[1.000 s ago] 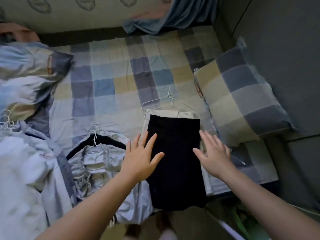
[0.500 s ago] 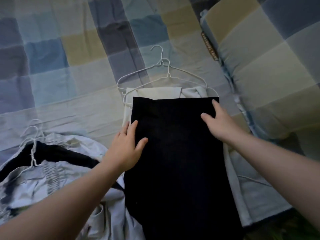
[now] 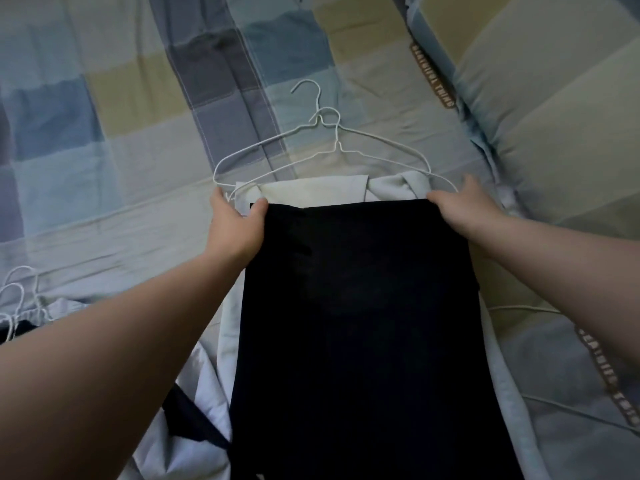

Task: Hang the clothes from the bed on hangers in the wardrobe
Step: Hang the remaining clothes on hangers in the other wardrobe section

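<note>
Garment seemingly pinched; left hand, right hand.

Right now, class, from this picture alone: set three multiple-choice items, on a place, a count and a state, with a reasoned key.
1. Where does the black garment lie? A) on a chair B) on pale clothes C) on the floor
2. How many white wire hangers show beyond it? A) one B) two C) four
3. What do the hands do? A) hold a phone B) hang free C) grip its top corners

Key: B, pale cloth shows under its top edge; B, two hooks overlap there; C, the left hand and right hand each pinch a corner.
</note>
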The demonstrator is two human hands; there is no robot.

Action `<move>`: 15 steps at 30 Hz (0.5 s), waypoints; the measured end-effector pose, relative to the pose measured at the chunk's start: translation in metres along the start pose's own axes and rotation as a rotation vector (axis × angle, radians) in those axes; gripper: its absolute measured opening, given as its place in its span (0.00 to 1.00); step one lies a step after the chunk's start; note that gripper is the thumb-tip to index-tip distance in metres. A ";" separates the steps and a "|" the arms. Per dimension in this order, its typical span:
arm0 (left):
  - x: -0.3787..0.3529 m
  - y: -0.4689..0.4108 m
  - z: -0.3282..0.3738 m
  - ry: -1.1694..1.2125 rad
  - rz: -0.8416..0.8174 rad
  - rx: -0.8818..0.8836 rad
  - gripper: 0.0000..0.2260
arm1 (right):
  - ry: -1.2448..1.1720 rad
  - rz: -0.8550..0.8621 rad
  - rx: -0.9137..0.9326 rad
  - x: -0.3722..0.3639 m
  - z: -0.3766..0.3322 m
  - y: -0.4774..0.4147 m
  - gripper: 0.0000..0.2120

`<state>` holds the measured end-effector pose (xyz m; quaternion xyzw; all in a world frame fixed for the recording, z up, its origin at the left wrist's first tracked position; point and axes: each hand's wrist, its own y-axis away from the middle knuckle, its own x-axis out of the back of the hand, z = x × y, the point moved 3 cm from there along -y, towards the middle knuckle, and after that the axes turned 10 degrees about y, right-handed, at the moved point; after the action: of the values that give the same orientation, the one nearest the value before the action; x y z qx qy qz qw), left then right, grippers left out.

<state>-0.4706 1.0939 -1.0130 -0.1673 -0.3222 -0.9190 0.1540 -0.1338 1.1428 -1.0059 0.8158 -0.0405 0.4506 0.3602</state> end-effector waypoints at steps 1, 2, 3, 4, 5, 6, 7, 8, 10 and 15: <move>0.002 -0.006 0.003 0.026 0.005 0.014 0.37 | -0.035 0.003 -0.011 0.002 -0.001 -0.002 0.37; 0.004 -0.010 0.006 0.033 -0.002 0.025 0.38 | -0.093 -0.006 -0.030 0.003 -0.001 -0.005 0.38; 0.005 -0.013 0.007 0.042 -0.010 0.039 0.39 | -0.159 -0.021 -0.038 0.003 -0.002 -0.006 0.39; 0.006 -0.015 0.009 0.045 -0.019 0.055 0.40 | -0.212 -0.035 -0.052 0.005 -0.003 -0.008 0.40; 0.006 -0.017 0.010 0.050 -0.026 0.065 0.40 | -0.270 -0.052 -0.065 0.006 -0.003 -0.009 0.42; 0.006 -0.016 0.011 0.052 -0.030 0.075 0.37 | -0.338 -0.074 -0.092 0.007 -0.001 -0.013 0.41; 0.006 -0.017 0.011 0.062 -0.030 0.082 0.35 | -0.412 -0.086 -0.102 0.008 0.000 -0.017 0.37; 0.006 -0.017 0.012 0.067 -0.025 0.090 0.33 | -0.473 -0.082 -0.105 0.011 0.000 -0.020 0.29; 0.007 -0.015 0.013 0.090 -0.009 0.107 0.31 | -0.551 -0.068 -0.102 0.015 0.002 -0.023 0.18; 0.013 -0.009 0.024 0.188 0.011 0.131 0.29 | -0.594 -0.037 -0.111 0.030 0.007 -0.018 0.18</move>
<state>-0.4805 1.1135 -0.9949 -0.0716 -0.3646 -0.9068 0.1992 -0.1037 1.1595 -0.9957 0.8916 -0.1537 0.1827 0.3848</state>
